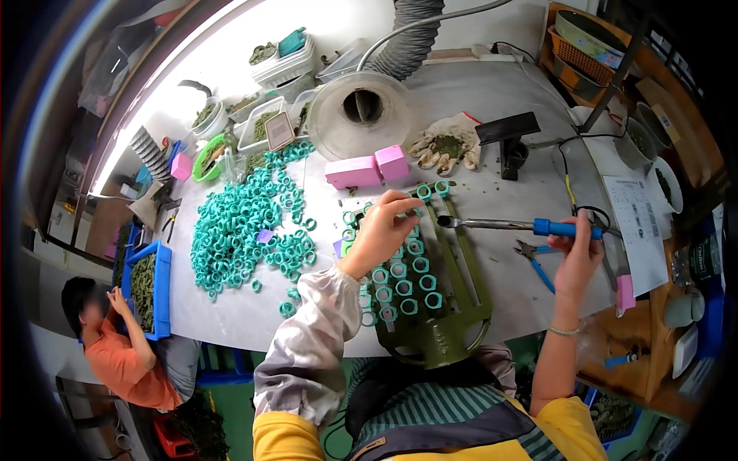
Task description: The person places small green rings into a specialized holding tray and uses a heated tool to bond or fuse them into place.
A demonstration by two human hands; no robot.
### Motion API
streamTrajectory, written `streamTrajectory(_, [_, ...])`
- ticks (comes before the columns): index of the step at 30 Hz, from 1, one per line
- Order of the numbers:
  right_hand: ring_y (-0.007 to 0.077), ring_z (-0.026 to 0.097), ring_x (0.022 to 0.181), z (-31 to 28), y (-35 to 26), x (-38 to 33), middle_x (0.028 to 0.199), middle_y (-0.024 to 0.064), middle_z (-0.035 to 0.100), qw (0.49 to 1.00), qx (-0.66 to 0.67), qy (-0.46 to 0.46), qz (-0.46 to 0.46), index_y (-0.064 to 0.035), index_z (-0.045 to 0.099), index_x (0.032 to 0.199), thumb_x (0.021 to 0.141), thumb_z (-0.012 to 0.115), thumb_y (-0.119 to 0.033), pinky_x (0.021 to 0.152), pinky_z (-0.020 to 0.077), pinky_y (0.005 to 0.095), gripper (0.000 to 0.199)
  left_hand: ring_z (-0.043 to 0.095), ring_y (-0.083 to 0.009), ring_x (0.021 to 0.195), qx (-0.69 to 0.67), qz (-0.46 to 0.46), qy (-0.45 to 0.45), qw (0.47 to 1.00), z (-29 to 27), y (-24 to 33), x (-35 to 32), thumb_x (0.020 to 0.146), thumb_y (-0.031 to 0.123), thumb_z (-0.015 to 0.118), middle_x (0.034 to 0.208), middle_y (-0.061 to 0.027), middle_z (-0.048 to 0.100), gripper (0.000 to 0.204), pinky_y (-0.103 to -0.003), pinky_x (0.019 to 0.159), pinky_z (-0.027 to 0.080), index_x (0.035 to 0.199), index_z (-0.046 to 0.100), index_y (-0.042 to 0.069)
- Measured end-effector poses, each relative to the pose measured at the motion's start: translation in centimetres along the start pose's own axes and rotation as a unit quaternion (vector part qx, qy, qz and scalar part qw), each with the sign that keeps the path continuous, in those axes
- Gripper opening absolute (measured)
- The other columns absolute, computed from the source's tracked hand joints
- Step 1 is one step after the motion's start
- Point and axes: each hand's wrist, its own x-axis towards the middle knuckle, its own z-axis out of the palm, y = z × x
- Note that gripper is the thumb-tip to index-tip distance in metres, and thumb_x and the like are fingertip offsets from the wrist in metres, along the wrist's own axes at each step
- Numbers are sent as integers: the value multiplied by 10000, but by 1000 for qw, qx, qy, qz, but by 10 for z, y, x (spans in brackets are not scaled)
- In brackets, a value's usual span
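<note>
Soldering is in hand at the middle of the bench. The left hand is closed narrowly, fingertips pinched on a teal ring seated in the green jig. The right hand is wrapped around the blue handle of the soldering iron, its tip pointing left toward that ring. The ring is best kept pressed flat while the tip is brought in low, clear of the fingertips. Loose teal rings are heaped to the left.

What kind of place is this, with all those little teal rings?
Probably a small factory soldering bench: a soldering iron in the right hand, a fume extraction hose, and a heap of teal rings.
</note>
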Motion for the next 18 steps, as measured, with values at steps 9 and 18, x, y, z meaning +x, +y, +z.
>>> streamTrajectory(9, [170,684,564,18,24,-3,714,98,691,999,-14,-33,0,27,679,832,963,612,-312,557,552,264,370,570,-329,1113,206,96,28,973,28,-23,24,821,66,712,1177,-106,658,272,-410,955,459,1092,696,67])
streamTrajectory(18, [156,653,518,5,-2,-4,713,81,682,999,-21,6,-23,1,679,779,935,647,-336,550,521,255,373,585,-332,1080,199,129,20,971,12,-25,24,819,49,702,1112,-138,666,276,-412,929,473,1095,684,59])
